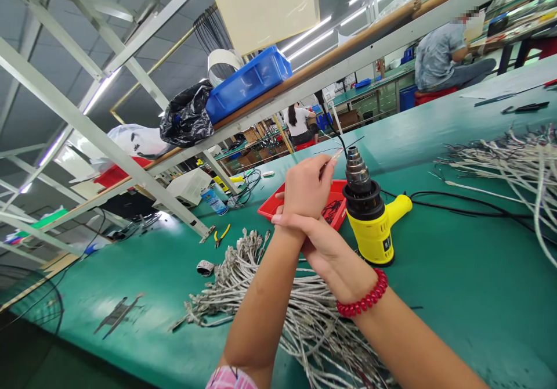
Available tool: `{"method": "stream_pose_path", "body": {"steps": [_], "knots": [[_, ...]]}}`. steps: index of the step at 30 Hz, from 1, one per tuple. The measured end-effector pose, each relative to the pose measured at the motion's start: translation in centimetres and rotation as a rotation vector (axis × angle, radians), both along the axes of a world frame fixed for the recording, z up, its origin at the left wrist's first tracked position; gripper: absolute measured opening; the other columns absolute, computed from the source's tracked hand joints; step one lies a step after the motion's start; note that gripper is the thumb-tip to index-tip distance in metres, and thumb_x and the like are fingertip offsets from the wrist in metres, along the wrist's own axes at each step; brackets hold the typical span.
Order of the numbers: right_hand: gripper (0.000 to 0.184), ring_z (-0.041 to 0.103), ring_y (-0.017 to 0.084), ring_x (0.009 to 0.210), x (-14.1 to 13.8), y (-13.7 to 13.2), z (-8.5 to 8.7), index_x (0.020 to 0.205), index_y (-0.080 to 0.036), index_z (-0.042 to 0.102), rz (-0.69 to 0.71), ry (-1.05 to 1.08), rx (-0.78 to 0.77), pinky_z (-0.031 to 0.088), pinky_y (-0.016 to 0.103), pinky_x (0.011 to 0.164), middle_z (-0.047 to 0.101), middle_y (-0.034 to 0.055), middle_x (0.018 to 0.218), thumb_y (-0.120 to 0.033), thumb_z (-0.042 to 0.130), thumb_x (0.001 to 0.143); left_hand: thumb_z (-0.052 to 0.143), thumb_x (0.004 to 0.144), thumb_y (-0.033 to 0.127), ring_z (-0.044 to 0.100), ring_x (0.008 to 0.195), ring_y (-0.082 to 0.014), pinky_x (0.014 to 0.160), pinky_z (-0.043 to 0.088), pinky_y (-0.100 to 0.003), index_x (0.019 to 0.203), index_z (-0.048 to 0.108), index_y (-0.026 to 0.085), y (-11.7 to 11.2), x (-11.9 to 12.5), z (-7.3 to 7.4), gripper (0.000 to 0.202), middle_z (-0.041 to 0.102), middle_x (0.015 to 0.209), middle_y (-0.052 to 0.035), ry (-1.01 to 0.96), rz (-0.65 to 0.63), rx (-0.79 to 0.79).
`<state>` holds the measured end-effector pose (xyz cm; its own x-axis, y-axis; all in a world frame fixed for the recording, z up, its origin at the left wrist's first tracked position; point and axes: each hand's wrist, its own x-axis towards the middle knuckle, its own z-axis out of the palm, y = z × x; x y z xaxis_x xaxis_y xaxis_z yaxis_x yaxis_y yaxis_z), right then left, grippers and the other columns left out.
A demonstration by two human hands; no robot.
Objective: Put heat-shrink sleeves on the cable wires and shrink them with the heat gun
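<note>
Pinching a small pale piece (pixel 337 153), the left hand (pixel 308 186) is holding it by the nozzle of the yellow heat gun (pixel 369 235). The right hand (pixel 324 247) is crossing under it, thumb lying over the wrist; whether its hidden fingers are gripping, I cannot tell.

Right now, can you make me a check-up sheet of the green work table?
Surface: glossy green tabletop, things spread across it.
Job's things: small pale piece, too small to identify, near the upright yellow-and-black heat gun.
Clutter: yellow-handled pliers; shallow red plastic tray.
Hands: left hand pinches the piece; right hand clasps the left wrist.
Cables: grey-white cable bundle below the hands; loose white cable pile, right.
Surroundings: blue plastic bin on a shelf; two seated people beyond.
</note>
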<state>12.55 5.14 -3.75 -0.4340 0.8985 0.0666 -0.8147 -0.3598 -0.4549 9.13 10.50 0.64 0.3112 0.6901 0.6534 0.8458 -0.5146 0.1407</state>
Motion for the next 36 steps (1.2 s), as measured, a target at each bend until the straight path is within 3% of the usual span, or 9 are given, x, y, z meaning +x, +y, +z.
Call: {"method": "stream_pose_path", "body": {"steps": [8, 22, 36], "knots": [[0.047, 0.059, 0.014, 0.077, 0.1, -0.4, 0.2, 0.091, -0.018, 0.068, 0.012, -0.004, -0.002, 0.047, 0.026, 0.072, 0.064, -0.0014, 0.081, -0.015, 0.085, 0.047, 0.048, 0.097, 0.028, 0.058, 0.071, -0.0162, 0.069, 0.039, -0.027, 0.088, 0.065, 0.018, -0.6, 0.0, 0.3, 0.022, 0.065, 0.078, -0.0034, 0.057, 0.027, 0.028], [0.046, 0.057, 0.015, 0.079, 0.2, -0.9, 0.3, 0.095, -0.021, 0.067, 0.07, 0.034, 0.131, 0.046, 0.026, 0.073, 0.063, -0.001, 0.084, -0.017, 0.085, 0.053, 0.047, 0.097, 0.03, 0.054, 0.068, -0.0168, 0.062, 0.034, -0.028, 0.086, 0.065, 0.019, -1.7, -0.1, 1.2, 0.024, 0.063, 0.077, -0.0038, 0.152, 0.138, 0.041], [0.048, 0.057, 0.012, 0.076, -0.1, -1.8, 0.4, 0.097, -0.021, 0.068, 0.146, 0.054, 0.15, 0.046, 0.024, 0.071, 0.063, -0.0025, 0.081, -0.018, 0.086, 0.054, 0.044, 0.099, 0.032, 0.054, 0.069, -0.0174, 0.063, 0.034, -0.03, 0.086, 0.065, 0.017, -3.0, -0.7, 1.4, 0.029, 0.063, 0.076, -0.0047, 0.192, 0.174, 0.037]]}}
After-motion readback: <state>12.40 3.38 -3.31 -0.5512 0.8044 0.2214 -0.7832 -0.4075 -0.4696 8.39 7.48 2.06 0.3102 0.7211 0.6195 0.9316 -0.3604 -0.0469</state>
